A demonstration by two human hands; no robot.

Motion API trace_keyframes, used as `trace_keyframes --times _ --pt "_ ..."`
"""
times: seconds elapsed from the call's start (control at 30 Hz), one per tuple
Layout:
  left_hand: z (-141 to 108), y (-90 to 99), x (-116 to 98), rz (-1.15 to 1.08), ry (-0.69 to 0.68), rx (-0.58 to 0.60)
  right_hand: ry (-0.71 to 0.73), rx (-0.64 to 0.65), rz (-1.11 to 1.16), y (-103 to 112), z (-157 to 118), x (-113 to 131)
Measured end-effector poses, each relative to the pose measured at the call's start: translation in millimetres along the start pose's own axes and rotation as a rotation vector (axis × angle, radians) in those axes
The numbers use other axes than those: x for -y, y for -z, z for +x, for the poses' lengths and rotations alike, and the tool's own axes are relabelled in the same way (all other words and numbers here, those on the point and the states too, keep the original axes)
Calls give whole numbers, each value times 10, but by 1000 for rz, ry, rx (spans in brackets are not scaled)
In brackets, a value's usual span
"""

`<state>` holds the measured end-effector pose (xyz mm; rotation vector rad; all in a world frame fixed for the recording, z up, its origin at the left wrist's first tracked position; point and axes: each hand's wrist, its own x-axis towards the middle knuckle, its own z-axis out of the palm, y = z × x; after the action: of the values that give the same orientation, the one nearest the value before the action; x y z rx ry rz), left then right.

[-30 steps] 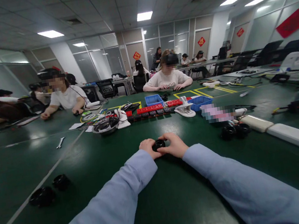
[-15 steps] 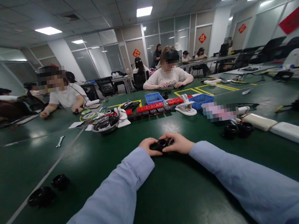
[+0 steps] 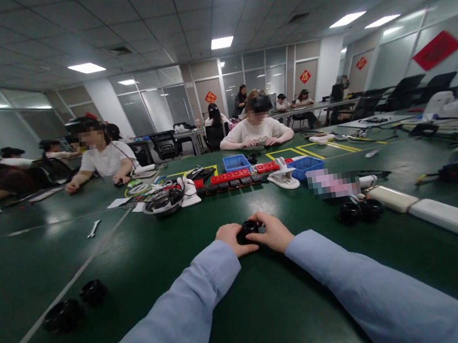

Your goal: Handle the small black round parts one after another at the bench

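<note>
Green and smooth, the broad tabletop (image 3: 251, 317) spreads beneath the bare left hand (image 3: 229, 238) and right hand (image 3: 276, 233), their fingers gripping between them a glossy black ring-shaped part (image 3: 249, 228) I'd judge light, stiff, slippery, best held by its outer wall.

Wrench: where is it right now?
In the head view, the wrench lies on the table at left, beyond the two black round parts and just left of the pale line.
</note>
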<state>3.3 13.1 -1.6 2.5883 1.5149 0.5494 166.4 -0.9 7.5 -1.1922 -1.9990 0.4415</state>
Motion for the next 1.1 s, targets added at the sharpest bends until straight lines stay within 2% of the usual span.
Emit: trace_keyframes --times 0.1,0.3,0.4,0.5,0.63,0.77,1.0,1.1 --pt "6 -37 -52 45 64 -57 18 27 12 6 13 -10" --pt "55 -102 183 -213 -165 24 40 248 142 97 85 -73" --pt "69 -126 278 -250 -204 46 41 295 180 120 92 -70" --pt "76 -112 276 -253 -193 61 29 263 180 109 77 -45" --pt "68 -46 198 -217 -79 40 -14 164 128 75 56 -25" --pt "38 -1 137 -145 16 12 3 101 73 50 50 -43" --pt "34 -16 131 -79 50 -3 10 50 44 20 46 -81" --pt "24 -43 101 -93 22 -51 6 42 48 20 41 -77"
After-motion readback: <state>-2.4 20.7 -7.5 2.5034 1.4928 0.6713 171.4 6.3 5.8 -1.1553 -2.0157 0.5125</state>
